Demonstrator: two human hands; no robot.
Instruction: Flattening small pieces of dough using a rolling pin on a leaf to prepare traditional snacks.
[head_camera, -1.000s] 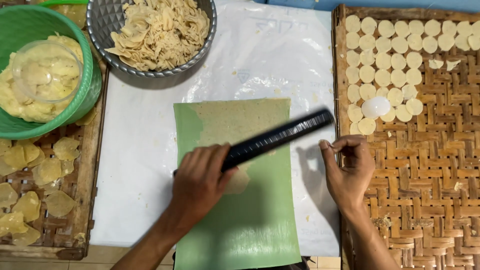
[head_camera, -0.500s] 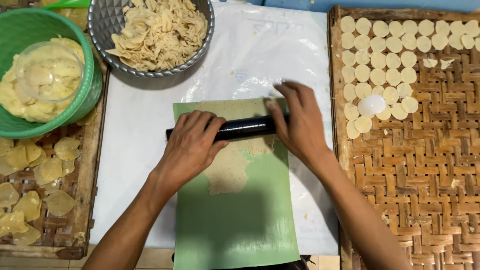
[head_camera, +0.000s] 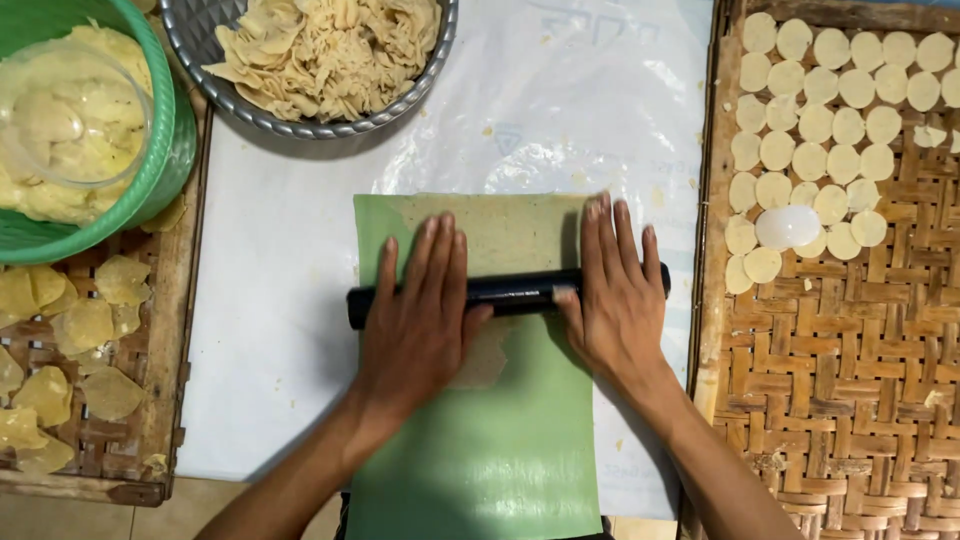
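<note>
- So the black rolling pin (head_camera: 505, 293) lies crosswise on the green sheet (head_camera: 480, 440), long axis running left to right, roughly square to the person's forearms. It sits about a third of the way down from the sheet's far edge.
- Under and past the pin you can see flattened pale dough (head_camera: 500, 232) through the sheet, spreading toward the far edge, with a bit more showing just on the near side between the hands.
- Left hand (head_camera: 420, 320) is laid flat over the pin's left half, fingers stretched out together and pointing away from the body, palm pressing down rather than curled round it. The pin's left tip pokes out just beyond the hand.
- Right hand (head_camera: 615, 290) does the same on the right half, fingers spread a little, palm on top, not wrapped. The right tip barely shows past the little finger.
- Both hands are about equally placed, one each side of the pin's middle, with a short bare stretch of pin between them.
- The green sheet rests on a white plastic cover (head_camera: 290, 300) on the table.
- Further out: a woven bamboo tray (head_camera: 850, 400) on the right with rows of small round dough discs (head_camera: 830, 110), a metal colander of dough scraps (head_camera: 320, 45) at the far side, a green bowl of dough (head_camera: 70, 130) far left, and thin chips (head_camera: 60, 340) on another tray below it.
</note>
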